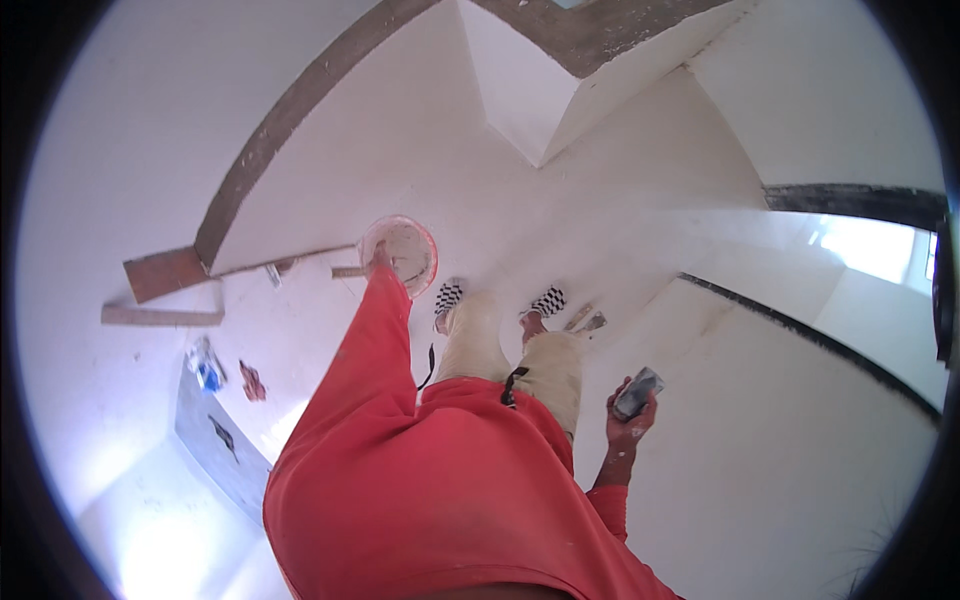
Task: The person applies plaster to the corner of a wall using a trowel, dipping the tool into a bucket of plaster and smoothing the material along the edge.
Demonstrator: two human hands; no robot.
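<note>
One round, red-rimmed bucket [416,243] stood left of two checkered shoes [549,300], the left hand [380,256] at its rim, grip impossible to tell. The right hand [628,424] grasped one grey block [638,393], its long axis slanting up and rightward; the block looked roughly rectangular, the bucket's inside smeared.

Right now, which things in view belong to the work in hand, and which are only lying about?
Seemingly in use:
grey block, held in the right hand
bucket, with the left hand at its rim

Apparently lying about:
brown board
narrow plank
blue-and-white item, too small to identify
</note>
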